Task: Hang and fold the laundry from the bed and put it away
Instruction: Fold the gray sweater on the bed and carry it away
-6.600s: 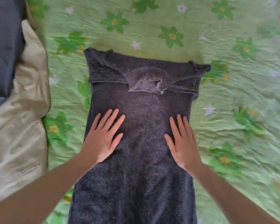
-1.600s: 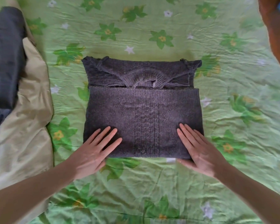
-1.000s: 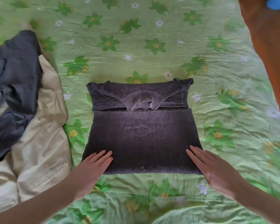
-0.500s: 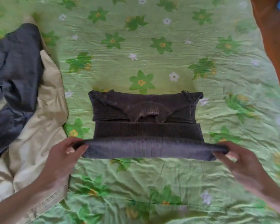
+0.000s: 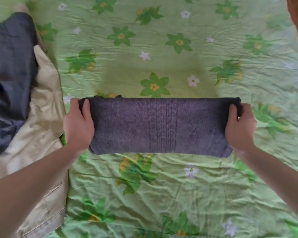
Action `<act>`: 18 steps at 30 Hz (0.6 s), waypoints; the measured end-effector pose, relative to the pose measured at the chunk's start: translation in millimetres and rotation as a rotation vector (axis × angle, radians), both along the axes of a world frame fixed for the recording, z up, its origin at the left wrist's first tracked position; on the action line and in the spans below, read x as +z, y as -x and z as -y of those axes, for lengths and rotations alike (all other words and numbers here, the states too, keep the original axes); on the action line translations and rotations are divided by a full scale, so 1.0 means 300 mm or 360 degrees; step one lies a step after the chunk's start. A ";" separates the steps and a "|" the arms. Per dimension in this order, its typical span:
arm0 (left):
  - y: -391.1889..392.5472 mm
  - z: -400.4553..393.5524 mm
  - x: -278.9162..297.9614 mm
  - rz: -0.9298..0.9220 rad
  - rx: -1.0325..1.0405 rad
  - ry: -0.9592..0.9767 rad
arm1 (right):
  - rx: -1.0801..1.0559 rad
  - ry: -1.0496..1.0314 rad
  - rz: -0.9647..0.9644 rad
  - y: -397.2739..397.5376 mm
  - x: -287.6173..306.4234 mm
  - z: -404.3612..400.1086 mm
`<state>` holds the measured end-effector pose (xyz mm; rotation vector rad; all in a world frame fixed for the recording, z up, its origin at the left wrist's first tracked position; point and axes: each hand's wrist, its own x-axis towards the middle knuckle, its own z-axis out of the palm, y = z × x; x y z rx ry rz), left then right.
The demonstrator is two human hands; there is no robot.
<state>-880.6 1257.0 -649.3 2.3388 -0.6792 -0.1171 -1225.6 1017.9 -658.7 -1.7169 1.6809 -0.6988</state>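
We've got the sweater (image 5: pixel 159 125) folded into a thick dark bundle, one hand on each end, over the middle of the bed (image 5: pixel 162 194). Step in hand, by our read: finish the last fold and square it up before it goes away.

To do it well: keep both ends level, w/ even pull so the layers don't slide apart. Near edge is the rolled fold; set that down first, then lay the far edge flat on top. Knit is soft and bulky, so it'll likely spring open unless we press it flat w/ our palms after. We can't tell if the bundle is resting on the sheet or lifted just off it.

Left hand (image 5: pixel 78 125) grips the left end: thumb on top near the far corner, fingers curled round the end, mostly hidden under the knit. Right hand (image 5: pixel 240 127) mirrors it on the right end: thumb over the top, fingers wrapped round the far right corner. Both clamped on the fabric, not spread.

Further out, along the bed's left edge, lie a beige garment (image 5: pixel 40 134) and, beyond it, a dark one (image 5: pixel 10 69), both unfolded, prob. next in line.
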 end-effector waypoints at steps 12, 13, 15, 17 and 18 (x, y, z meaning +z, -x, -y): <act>-0.136 0.144 -0.124 0.0066 -0.0043 -0.0343 | -0.0050 -0.0066 -0.0534 -0.065 -0.112 0.095; -0.141 0.151 -0.117 0.0052 -0.0024 -0.0333 | -0.0061 -0.0076 -0.0499 -0.068 -0.106 0.098; -0.140 0.169 -0.097 0.0048 0.0011 -0.0314 | -0.0051 -0.0053 -0.0437 -0.071 -0.086 0.101; -0.121 0.185 -0.077 0.0130 -0.0023 -0.0226 | 0.0074 0.0123 -0.0428 -0.072 -0.069 0.097; -0.100 0.194 -0.065 0.0234 -0.0074 -0.0170 | 0.0191 0.0256 -0.0432 -0.075 -0.063 0.092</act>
